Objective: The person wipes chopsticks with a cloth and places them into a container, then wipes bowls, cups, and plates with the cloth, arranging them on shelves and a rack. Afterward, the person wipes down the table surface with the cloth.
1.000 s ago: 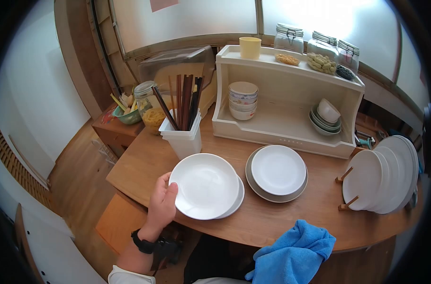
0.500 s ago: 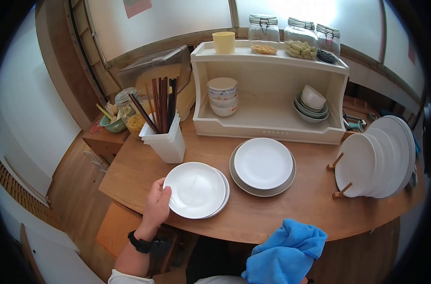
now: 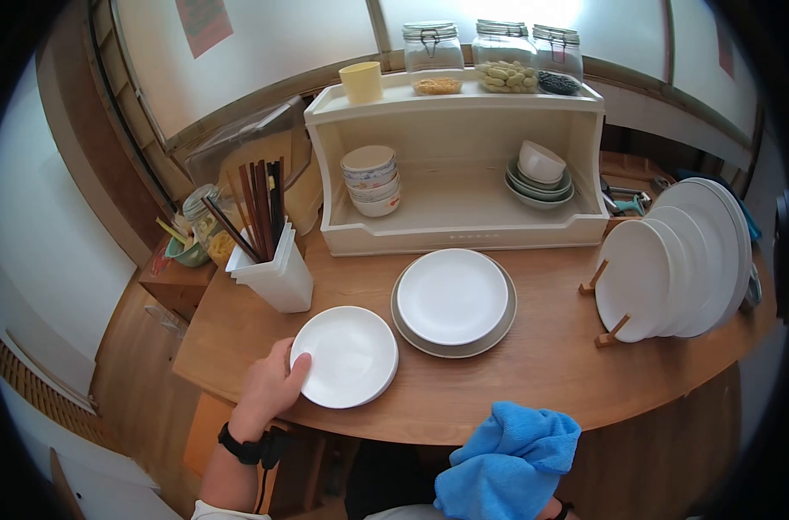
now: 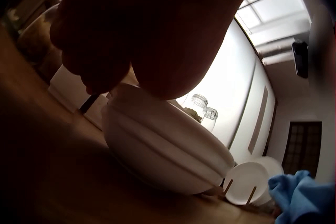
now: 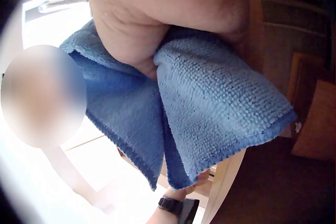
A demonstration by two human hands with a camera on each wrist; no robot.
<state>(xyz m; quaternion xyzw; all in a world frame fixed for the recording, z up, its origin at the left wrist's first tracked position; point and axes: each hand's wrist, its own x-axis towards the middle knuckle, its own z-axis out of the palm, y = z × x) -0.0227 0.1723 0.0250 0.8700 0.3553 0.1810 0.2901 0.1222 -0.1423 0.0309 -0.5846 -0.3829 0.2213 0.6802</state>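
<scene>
At the table's front left, my left hand (image 3: 270,388) holds the left rim of a round white plate (image 3: 346,357), thumb over the edge. That plate lies squarely over more white plates, whose stacked sides (image 4: 163,142) show in the left wrist view. My right hand (image 5: 173,8) grips a bunched blue cloth (image 5: 220,87) just off the table's front edge; in the head view the cloth (image 3: 509,464) hides most of that hand. Right of the left-hand stack, a white plate (image 3: 453,296) sits on a wider grey-rimmed plate (image 3: 498,338).
White plates (image 3: 637,277) stand in a wooden rack at the right. A white container (image 3: 277,273) of chopsticks is behind the left stack. At the back, a cream shelf (image 3: 464,238) holds stacked bowls (image 3: 373,182), with a yellow cup (image 3: 361,82) and glass jars (image 3: 503,61) on top.
My left hand has lowered the white plate from an offset position onto the plates beneath, now nearly lined up. The head view has swung right. The right hand still holds the blue cloth.
</scene>
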